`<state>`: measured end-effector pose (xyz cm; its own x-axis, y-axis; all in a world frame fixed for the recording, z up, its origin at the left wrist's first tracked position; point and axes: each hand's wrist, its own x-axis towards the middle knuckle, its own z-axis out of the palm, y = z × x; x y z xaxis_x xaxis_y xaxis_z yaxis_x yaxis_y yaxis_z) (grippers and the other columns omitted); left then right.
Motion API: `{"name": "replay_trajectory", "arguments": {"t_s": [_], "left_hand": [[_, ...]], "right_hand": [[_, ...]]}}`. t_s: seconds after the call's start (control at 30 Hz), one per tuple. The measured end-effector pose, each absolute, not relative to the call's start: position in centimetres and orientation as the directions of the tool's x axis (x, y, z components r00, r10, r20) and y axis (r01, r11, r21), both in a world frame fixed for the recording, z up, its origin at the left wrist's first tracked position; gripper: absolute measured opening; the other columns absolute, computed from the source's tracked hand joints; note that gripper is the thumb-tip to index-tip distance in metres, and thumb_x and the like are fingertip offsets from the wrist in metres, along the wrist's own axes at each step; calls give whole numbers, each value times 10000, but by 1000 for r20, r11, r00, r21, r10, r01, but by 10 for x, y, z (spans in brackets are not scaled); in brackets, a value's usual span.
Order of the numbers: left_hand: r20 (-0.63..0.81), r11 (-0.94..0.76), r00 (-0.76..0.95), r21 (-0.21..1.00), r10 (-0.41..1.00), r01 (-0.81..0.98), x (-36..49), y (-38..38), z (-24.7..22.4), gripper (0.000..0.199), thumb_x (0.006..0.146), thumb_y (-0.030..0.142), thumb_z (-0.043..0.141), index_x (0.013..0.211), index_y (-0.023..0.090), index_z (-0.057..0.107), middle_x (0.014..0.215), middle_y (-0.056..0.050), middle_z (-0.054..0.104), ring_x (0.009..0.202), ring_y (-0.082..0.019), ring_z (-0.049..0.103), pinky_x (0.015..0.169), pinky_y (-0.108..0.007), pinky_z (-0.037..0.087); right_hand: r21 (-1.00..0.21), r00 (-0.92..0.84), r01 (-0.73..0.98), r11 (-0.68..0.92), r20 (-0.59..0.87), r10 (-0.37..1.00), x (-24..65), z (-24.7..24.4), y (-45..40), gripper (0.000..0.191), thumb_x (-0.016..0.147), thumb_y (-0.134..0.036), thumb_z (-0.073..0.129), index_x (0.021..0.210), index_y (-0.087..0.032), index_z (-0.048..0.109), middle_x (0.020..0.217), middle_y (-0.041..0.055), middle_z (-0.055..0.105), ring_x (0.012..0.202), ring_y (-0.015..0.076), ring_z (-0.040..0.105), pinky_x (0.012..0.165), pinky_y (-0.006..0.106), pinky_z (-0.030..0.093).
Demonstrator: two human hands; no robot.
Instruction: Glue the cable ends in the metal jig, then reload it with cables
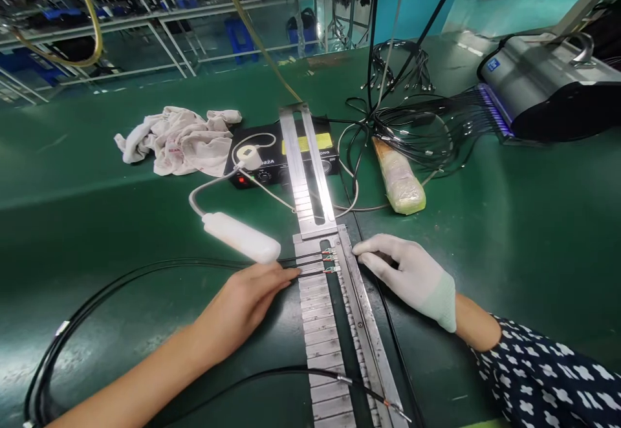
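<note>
A long slotted metal fixture (324, 324) lies on the green table. Several black cables (165, 264) cross its upper part, their stripped ends with small connectors (330, 261) lying over the slot. My bare left hand (252, 292) has its fingers pressed together on the cables at the fixture's left edge. On the other side, my right hand (407, 276) wears a white glove; thumb and forefinger tips come together beside the metal rail (356, 286), and whatever they may hold is too small to make out. Lower down, another black cable (276, 371) lies across the fixture, its wires bare at the tip.
A black control box (262, 168) sits behind the fixture, with a white handheld tool (241, 237) and crumpled cloth (182, 140) at left. At right are a wrapped block (400, 179), tangled black cables (417, 127) and a silver-black machine (548, 85) with a violet glow.
</note>
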<state>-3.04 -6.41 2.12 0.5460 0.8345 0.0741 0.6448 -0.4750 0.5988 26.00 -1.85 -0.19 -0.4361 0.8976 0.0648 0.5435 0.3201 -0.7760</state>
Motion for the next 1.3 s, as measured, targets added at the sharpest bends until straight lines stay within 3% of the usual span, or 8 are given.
{"name": "replay_trajectory", "arguments": {"t_s": [0.1, 0.33, 0.63, 0.87, 1.03, 1.17, 1.3], "left_hand": [[53, -545, 619, 537, 783, 644, -36, -58, 23, 455, 931, 41, 346, 1313, 246, 484, 1017, -38, 628, 849, -136, 603, 747, -247, 478], [82, -635, 643, 293, 762, 715, -39, -61, 22, 553, 862, -19, 314, 1335, 231, 457, 1100, -73, 606, 857, -194, 620, 721, -323, 522], [130, -617, 645, 480, 753, 624, -34, -58, 16, 427, 918, 39, 358, 1293, 205, 474, 1048, -58, 619, 875, -145, 613, 760, -256, 510], [213, -666, 644, 408, 735, 625, -34, -60, 15, 421, 918, 49, 367, 1293, 195, 490, 1084, -81, 606, 914, -155, 609, 774, -261, 518], [176, -635, 634, 445, 753, 631, -31, -60, 14, 419, 923, 54, 360, 1282, 215, 506, 1086, -70, 587, 918, -142, 592, 778, -247, 501], [198, -581, 546, 249, 814, 775, -33, -69, 5, 477, 901, 37, 357, 1279, 262, 542, 1028, -80, 515, 918, -195, 513, 772, -339, 446], [149, -579, 561, 137, 814, 804, -26, -79, 12, 471, 917, 73, 369, 1337, 256, 479, 882, -53, 518, 780, -192, 462, 660, -321, 355]], "right_hand": [[-771, -443, 546, 328, 67, 894, 260, -2, -17, 178, 924, -244, 513, 1020, -324, 641, 1015, -93, 674, 939, 132, 617, 843, 269, 459], [-770, -449, 547, 328, 61, 891, 261, -2, -18, 179, 926, -245, 514, 1026, -319, 643, 1018, -87, 675, 935, 134, 618, 834, 265, 463], [-781, -449, 533, 326, 65, 891, 260, -1, -17, 181, 926, -246, 510, 1023, -310, 650, 1020, -77, 676, 947, 140, 616, 845, 273, 467], [-776, -444, 536, 331, 74, 893, 260, -1, -17, 181, 917, -236, 520, 1017, -308, 653, 1004, -79, 678, 921, 137, 619, 822, 271, 470], [-773, -450, 534, 343, 84, 889, 260, -1, -18, 184, 909, -233, 522, 1017, -290, 659, 982, -56, 681, 886, 152, 621, 781, 288, 476], [-774, -456, 529, 349, 89, 886, 259, -1, -16, 193, 907, -236, 513, 1014, -278, 667, 974, -37, 683, 857, 163, 620, 755, 302, 481], [-766, -452, 542, 346, 82, 888, 257, -3, -12, 192, 896, -242, 517, 1001, -275, 675, 979, -30, 685, 837, 171, 615, 754, 320, 475]]}}
